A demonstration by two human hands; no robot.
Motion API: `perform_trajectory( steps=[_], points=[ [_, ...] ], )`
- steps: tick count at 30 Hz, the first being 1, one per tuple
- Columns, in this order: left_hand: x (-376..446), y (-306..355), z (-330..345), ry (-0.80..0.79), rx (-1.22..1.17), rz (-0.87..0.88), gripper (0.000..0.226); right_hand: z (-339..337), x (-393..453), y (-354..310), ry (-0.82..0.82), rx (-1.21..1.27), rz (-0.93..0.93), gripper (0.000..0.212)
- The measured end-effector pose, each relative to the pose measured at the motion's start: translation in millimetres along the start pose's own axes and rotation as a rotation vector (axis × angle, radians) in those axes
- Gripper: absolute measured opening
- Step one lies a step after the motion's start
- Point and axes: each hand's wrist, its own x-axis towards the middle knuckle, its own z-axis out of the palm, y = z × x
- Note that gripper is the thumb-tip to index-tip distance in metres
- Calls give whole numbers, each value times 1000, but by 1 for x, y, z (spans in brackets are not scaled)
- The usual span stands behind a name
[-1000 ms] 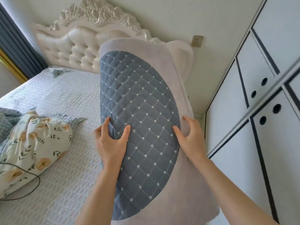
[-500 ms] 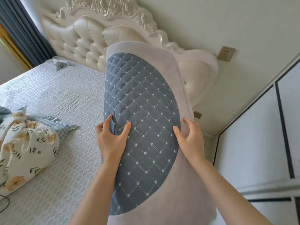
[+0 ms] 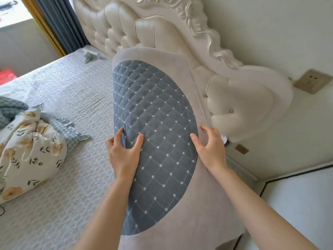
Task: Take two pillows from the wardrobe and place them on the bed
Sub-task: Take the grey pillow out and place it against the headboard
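Observation:
I hold a long beige pillow (image 3: 158,98) with a grey quilted oval panel in front of me, over the right side of the bed (image 3: 59,98). My left hand (image 3: 124,152) grips its left edge, thumb on the quilted panel. On the right edge, my right hand (image 3: 210,148) clasps the pillow with its fingers wrapped behind. The pillow's far end points at the tufted cream headboard (image 3: 126,35). A floral pillow (image 3: 30,152) lies on the bed at the left. Whether the beige pillow touches the mattress is hidden.
A grey checked cloth (image 3: 10,109) lies beside the floral pillow. A small grey object (image 3: 89,55) sits near the headboard. Dark curtains (image 3: 57,22) hang at the far left. A wall socket (image 3: 312,81) is on the right wall, and a white wardrobe panel (image 3: 297,201) is lower right.
The view has swung left, away from the wardrobe doors and closer to the headboard. Both hands keep the same grip on the beige pillow, which is now carried nearer the head of the bed.

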Motion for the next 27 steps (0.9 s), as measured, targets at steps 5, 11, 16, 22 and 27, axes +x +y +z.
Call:
perform_trajectory(
  steps=[5,11,16,22,27],
  points=[
    [11,13,63,67,50,-114,80,3,78,38,-157,-37,-12,67],
    [12,26,124,141,113,-240,80,3,149,76,-307,-114,-52,72],
    [15,15,161,193,130,-328,78,21,190,95,-390,-177,-97,70],
    [39,-7,191,227,140,-386,80,61,232,105,-417,-236,-200,65],
    [85,-31,220,238,91,-401,82,111,281,105,-434,-235,-258,62]
  ],
)
